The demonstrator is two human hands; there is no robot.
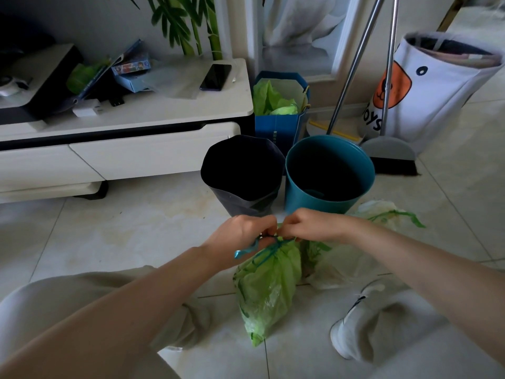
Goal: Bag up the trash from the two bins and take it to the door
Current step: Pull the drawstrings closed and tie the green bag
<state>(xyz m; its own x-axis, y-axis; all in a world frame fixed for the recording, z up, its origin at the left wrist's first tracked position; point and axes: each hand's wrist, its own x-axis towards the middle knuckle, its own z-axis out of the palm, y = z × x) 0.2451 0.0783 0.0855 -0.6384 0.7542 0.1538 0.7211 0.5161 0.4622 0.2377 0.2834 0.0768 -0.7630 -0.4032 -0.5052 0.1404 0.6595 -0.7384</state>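
A green trash bag (pixel 269 288) lies on the floor tiles, its teal drawstring (pixel 257 248) pinched at the neck by curled left hand (pixel 241 236) and right hand (pixel 308 227). Just beyond the fingers stand a dark bin (pixel 243 199) and a teal bin (pixel 328 198).

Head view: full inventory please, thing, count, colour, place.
green trash bag: 1, green, floor between the hands and knees, teal drawstring at its neck
clear bag: 1, whitish with green ties, floor right of it
dark bin: 1, black, floor by cabinet
teal bin: 1, teal, right of dark bin
blue paper bag: 1, blue, behind the bins, green plastic inside
broom: 1, grey head, against wall
toy bag: 1, white and orange, far right
phone: 1, black, on cabinet
left hand: pinches drawstring
right hand: pinches drawstring
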